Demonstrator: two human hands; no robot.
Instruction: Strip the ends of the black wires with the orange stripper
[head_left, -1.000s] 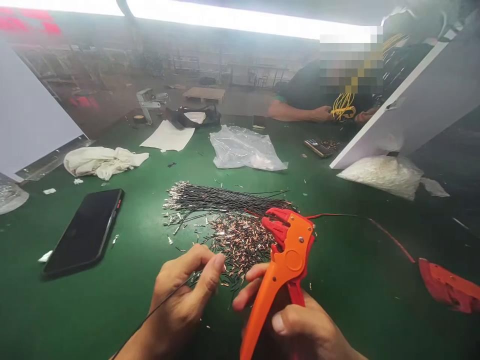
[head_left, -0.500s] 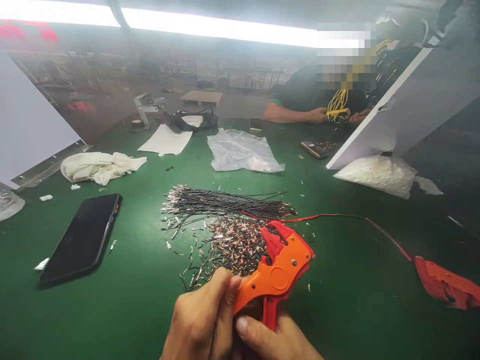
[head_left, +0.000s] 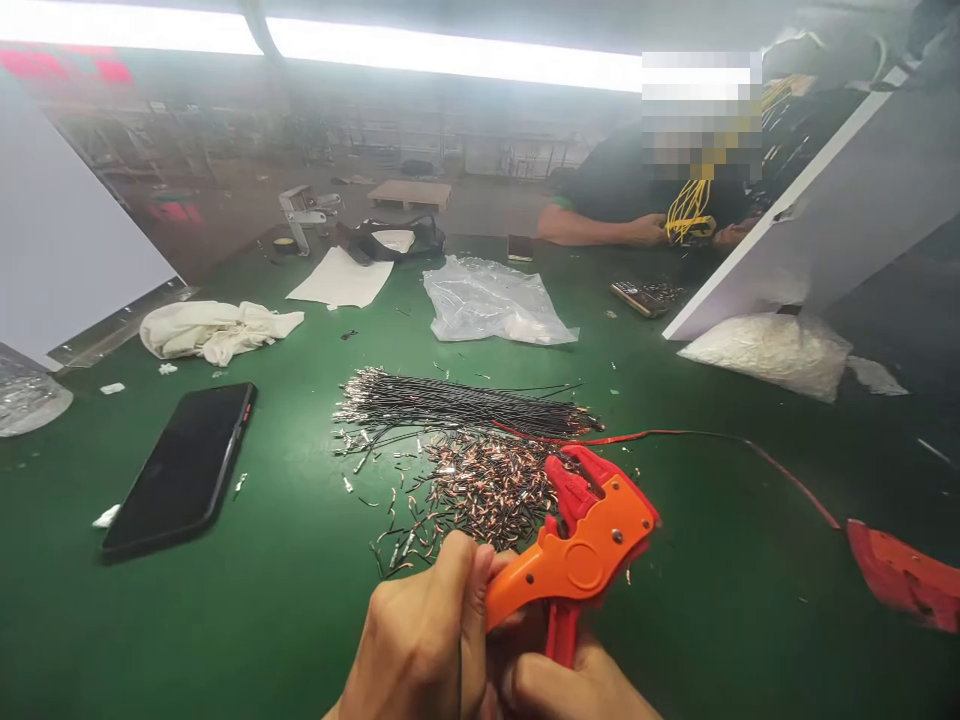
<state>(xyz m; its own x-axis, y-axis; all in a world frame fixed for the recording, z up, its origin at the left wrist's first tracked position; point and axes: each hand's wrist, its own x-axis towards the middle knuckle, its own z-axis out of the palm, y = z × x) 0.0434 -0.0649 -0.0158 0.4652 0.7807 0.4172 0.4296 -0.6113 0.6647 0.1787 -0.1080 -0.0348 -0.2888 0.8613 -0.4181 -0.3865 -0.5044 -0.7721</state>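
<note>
Presently, entries running outward from the grip:

- Right hand [head_left: 577, 690]: is wrapping closed around the red lower handle of the wire stripper [head_left: 577, 560].
- Left hand [head_left: 424, 650]: is curling into a fist, thumb pressing against the stripper's orange handle; whether it is pinching a wire cannot be told.
- Wire stripper: is tilting up and to the right, its red head hanging just beside the heap of scraps [head_left: 480, 485].
- Heap of scraps: coppery and black bits are lying thick on the green table [head_left: 712, 620].
- Bundle of black wires [head_left: 457, 400]: is lying just behind the heap, its left ends showing bare metal. Judging by this, much of the stripping is looking done; how many wires are waiting cannot be told.
- Red wire [head_left: 690, 435]: is trailing off to the right.
- Phone [head_left: 184, 465], white cloth [head_left: 217, 328], plastic bag [head_left: 495, 300]: are lying well apart, farther out.
- Co-worker's hands [head_left: 652, 230]: are handling yellow wires at the far edge.
</note>
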